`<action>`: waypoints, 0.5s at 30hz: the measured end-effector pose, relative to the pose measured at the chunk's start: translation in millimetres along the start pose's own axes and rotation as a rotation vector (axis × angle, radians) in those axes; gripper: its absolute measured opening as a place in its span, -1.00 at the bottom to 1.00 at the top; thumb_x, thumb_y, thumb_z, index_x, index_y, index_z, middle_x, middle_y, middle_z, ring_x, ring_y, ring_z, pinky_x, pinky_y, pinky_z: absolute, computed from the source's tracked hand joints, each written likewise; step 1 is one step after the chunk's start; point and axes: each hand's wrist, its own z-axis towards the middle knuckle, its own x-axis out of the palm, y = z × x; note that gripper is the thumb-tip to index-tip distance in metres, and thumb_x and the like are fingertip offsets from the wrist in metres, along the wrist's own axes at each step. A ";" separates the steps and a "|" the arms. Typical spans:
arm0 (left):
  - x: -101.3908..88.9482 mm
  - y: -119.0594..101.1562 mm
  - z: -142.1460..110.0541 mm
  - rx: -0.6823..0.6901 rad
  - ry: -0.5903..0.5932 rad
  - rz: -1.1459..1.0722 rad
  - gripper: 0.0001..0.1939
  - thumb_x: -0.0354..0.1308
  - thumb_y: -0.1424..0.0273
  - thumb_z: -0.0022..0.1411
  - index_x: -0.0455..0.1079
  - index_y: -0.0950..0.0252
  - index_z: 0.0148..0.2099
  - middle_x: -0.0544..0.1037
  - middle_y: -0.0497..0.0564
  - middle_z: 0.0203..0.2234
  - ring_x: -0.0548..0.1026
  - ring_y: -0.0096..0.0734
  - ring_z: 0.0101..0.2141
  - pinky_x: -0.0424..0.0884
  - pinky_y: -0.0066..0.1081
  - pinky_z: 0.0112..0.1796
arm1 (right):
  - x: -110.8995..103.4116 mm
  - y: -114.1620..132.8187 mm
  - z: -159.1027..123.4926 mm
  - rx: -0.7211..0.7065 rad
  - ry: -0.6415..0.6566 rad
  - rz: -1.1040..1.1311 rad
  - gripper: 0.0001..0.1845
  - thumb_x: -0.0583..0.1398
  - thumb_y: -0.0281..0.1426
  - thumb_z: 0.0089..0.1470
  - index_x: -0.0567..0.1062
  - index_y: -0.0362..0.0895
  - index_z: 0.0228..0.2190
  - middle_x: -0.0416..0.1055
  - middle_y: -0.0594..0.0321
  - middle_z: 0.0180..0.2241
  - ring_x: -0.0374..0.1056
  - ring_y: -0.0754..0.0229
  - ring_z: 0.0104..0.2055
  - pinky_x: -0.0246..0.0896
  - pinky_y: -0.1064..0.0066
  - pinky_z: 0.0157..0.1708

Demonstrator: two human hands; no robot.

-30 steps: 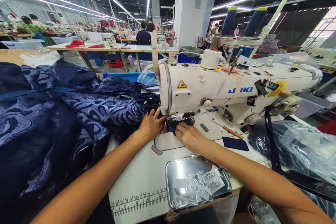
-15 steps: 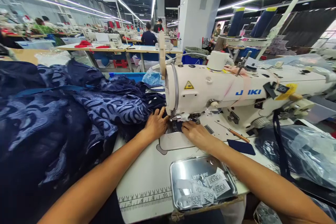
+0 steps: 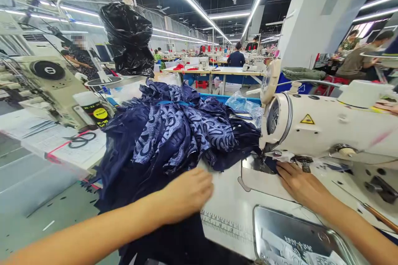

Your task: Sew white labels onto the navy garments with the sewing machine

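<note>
At the white sewing machine (image 3: 326,120), my right hand (image 3: 303,182) rests on the bed beside the presser foot. Its fingertips grip a small piece of navy fabric (image 3: 271,163), partly hidden under the machine head. My left hand (image 3: 189,192) is in the air in front of a heap of navy garments (image 3: 174,128) with pale lace-like patterning. Its fingers look curled but are smeared by motion, and whether they hold anything does not show. Closer to me, a metal tin lid (image 3: 280,219) holds several white printed labels (image 3: 282,248).
A wooden-handled awl (image 3: 379,217) lies on the machine bed at right. To the left are black scissors (image 3: 82,140), a spray can (image 3: 93,109) and another sewing machine (image 3: 49,78). A black plastic bag (image 3: 127,39) hangs behind. Co-workers sit at tables farther off.
The view has swung left. My left hand has come away from the needle area, moving left and toward me. My right hand remains by the presser foot.
</note>
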 end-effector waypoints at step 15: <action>46.1 43.9 -24.1 -0.277 0.141 0.044 -0.82 -0.09 0.62 0.10 0.30 0.32 -0.34 0.45 0.03 -0.49 0.41 -0.34 -0.42 0.25 -0.34 -0.33 | -75.8 78.2 54.6 -0.007 0.234 0.497 -0.77 0.01 -0.55 0.02 0.43 -0.20 -0.31 0.41 0.10 -0.36 0.31 0.11 -0.29 0.22 0.27 -0.25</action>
